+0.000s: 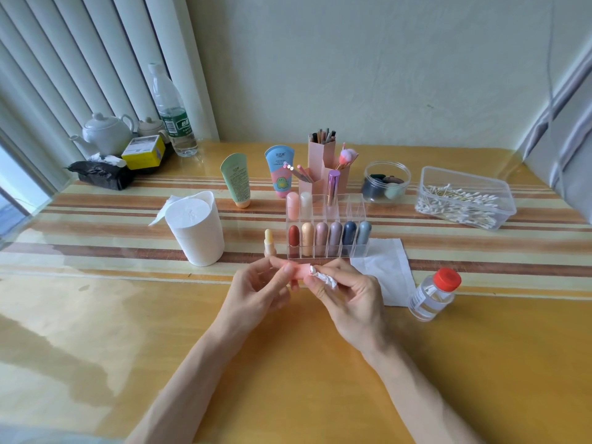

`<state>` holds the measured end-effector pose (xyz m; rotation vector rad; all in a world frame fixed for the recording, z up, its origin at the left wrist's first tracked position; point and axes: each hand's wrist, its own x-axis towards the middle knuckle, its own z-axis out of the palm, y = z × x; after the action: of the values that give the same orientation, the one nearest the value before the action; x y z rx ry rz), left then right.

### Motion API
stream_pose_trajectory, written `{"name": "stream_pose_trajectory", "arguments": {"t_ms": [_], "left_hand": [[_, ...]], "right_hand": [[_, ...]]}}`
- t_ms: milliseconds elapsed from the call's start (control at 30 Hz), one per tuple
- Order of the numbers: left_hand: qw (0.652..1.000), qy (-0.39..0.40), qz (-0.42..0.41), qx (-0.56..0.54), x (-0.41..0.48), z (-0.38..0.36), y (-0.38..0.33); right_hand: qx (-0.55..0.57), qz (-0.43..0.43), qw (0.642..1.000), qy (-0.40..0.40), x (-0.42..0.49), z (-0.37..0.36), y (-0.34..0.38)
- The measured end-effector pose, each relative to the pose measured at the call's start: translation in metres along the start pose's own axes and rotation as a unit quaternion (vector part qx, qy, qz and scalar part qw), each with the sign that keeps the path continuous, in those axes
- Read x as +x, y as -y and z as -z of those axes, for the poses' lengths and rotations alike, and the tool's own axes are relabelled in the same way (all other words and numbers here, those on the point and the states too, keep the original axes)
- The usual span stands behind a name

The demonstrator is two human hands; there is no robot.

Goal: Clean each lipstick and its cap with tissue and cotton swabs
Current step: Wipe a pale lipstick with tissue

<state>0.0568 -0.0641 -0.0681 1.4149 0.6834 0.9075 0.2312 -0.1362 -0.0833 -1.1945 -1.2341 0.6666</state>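
Observation:
My left hand (pixel 256 291) holds a pink lipstick cap (pixel 301 272) sideways between thumb and fingers. My right hand (pixel 349 298) pinches a crumpled white tissue (pixel 324 279) against the cap's open end. An uncapped pale yellow lipstick (pixel 269 242) stands upright on the table just left of the clear organizer (pixel 330 232). The organizer holds several capped lipsticks in its front row and three more behind. A flat tissue sheet (pixel 382 267) lies to the right of my hands. A clear box of cotton swabs (pixel 463 203) sits at the far right.
A white tissue roll (pixel 197 227) stands left of the organizer. A small clear bottle with a red cap (pixel 434 294) stands at the right. Behind are two cream tubes (pixel 235 181), pink brush holders (pixel 323 168), a round jar (pixel 386 181), a water bottle (pixel 171 116) and a teapot (pixel 105 131).

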Motion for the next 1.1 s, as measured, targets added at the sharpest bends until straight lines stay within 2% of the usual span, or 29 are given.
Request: {"name": "stream_pose_trajectory", "arguments": {"t_ms": [167, 267, 333, 567, 667, 733, 833, 1033, 1100], "left_hand": [[0.994, -0.002, -0.072, 0.082, 0.000, 0.003, 0.007], [0.999, 0.003, -0.033, 0.036, 0.000, -0.004, 0.003], [0.999, 0.008, -0.007, 0.052, 0.000, -0.006, 0.001], [0.996, 0.008, -0.053, 0.075, 0.002, -0.002, 0.006], [0.999, 0.003, -0.022, 0.031, 0.000, -0.008, 0.002], [0.999, 0.004, 0.000, 0.048, 0.001, -0.008, 0.002], [0.996, 0.009, -0.014, 0.085, 0.002, -0.003, 0.004], [0.987, -0.016, -0.093, 0.129, 0.000, -0.003, 0.007], [0.992, -0.019, -0.073, 0.096, 0.000, -0.005, 0.006]], "right_hand": [[0.001, -0.025, 1.000, 0.008, 0.001, 0.002, -0.001], [0.000, -0.005, 1.000, -0.010, 0.002, 0.003, -0.003], [-0.010, 0.014, 1.000, -0.023, 0.002, 0.003, -0.004], [-0.011, -0.010, 1.000, -0.006, 0.003, 0.003, -0.002], [0.008, -0.018, 1.000, -0.013, 0.003, 0.006, 0.001], [-0.010, 0.001, 1.000, -0.023, 0.004, 0.006, -0.001], [-0.021, 0.017, 0.999, -0.024, 0.003, 0.003, -0.004], [-0.001, -0.017, 1.000, 0.001, 0.002, 0.006, 0.000], [0.000, -0.018, 1.000, -0.007, 0.002, 0.005, 0.003]]}}
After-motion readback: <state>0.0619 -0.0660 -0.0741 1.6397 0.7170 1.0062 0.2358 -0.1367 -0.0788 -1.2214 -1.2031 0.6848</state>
